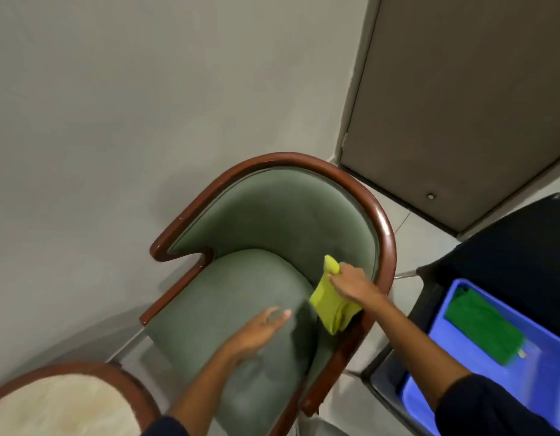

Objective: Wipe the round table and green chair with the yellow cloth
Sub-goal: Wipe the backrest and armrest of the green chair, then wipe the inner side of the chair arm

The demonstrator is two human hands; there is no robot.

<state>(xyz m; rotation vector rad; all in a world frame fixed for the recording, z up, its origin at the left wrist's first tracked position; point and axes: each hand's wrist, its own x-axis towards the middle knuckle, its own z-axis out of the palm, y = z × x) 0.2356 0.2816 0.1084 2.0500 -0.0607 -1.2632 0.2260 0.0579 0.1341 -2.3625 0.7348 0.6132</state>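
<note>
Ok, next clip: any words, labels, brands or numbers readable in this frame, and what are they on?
None can be read.
green cloth in the blue bin: a small pale tag at its corner, too small and blurred to read.
yellow cloth, green chair, round table, door: no print visible.

Dark navy sleeves cover both arms, pushed up above the forearms. Below each cuff the forearm runs bare down to the left hand [263,325] and right hand [354,283]. No rings, no watch, no gloves.
</note>
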